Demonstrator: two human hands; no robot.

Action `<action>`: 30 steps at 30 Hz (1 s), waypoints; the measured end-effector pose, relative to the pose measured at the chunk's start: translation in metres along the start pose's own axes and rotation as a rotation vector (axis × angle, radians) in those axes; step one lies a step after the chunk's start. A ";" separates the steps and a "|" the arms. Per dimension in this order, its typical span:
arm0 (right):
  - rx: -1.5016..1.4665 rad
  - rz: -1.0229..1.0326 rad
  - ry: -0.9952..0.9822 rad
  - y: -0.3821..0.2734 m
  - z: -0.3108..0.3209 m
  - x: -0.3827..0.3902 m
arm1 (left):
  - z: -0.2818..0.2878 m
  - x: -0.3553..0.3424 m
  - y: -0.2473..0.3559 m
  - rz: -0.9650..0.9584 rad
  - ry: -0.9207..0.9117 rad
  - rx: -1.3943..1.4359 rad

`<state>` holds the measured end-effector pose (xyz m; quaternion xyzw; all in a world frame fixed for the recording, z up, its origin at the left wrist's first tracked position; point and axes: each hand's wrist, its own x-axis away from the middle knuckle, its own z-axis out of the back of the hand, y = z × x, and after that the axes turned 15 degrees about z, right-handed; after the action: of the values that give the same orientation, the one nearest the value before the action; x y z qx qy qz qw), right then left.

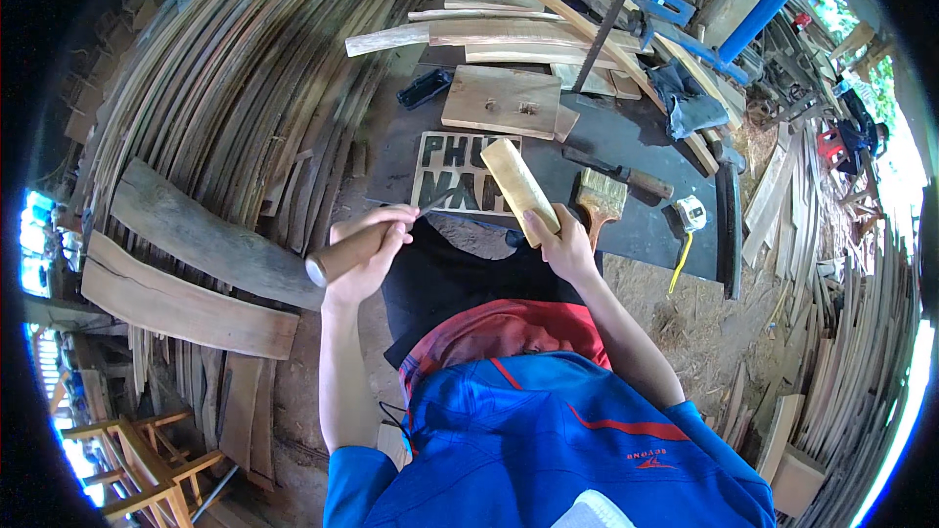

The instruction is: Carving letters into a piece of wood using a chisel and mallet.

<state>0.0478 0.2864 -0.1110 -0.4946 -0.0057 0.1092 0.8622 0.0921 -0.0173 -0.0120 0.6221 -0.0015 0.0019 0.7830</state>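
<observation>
My left hand (370, 252) is closed round the thick wooden handle of a chisel (344, 256), whose thin dark blade slants up to the right. In my right hand (567, 242) is a pale rectangular wooden block (516, 181), gripped near its lower end and held tilted. Between and beyond both hands lies a pale letter panel (419, 198) with dark lettering, partly covered by the block and the blade tip. I cannot tell whether the blade touches it. A wide paintbrush (601, 198) lies close to my right hand, with a second chisel (641, 181) just behind it.
The dark tabletop (641, 240) carries a tape measure (689, 215) with yellow tape out, a wooden board (502, 101), a black case-like object (424, 88) and a grey-blue cloth (690, 103). A toothed saw blade (611, 27) rises behind. Long planks (245, 68) fill the left.
</observation>
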 end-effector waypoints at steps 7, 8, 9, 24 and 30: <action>-0.018 -0.028 -0.010 -0.008 0.003 0.002 | -0.001 -0.024 0.016 0.093 0.016 0.057; -0.018 -0.030 -0.008 -0.005 0.002 0.001 | -0.003 -0.027 0.018 0.107 0.028 0.036; -0.025 -0.027 -0.011 -0.004 0.002 0.001 | -0.005 -0.030 0.021 0.122 0.040 0.014; -0.036 -0.014 -0.007 -0.009 0.005 -0.001 | -0.006 -0.060 0.049 0.179 -0.049 -0.208; -0.063 -0.034 -0.032 -0.008 0.006 -0.004 | -0.007 -0.066 0.051 0.203 -0.031 -0.293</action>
<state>0.0451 0.2871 -0.1010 -0.5195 -0.0313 0.1020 0.8478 0.0260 0.0014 0.0359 0.4978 -0.0764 0.0713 0.8610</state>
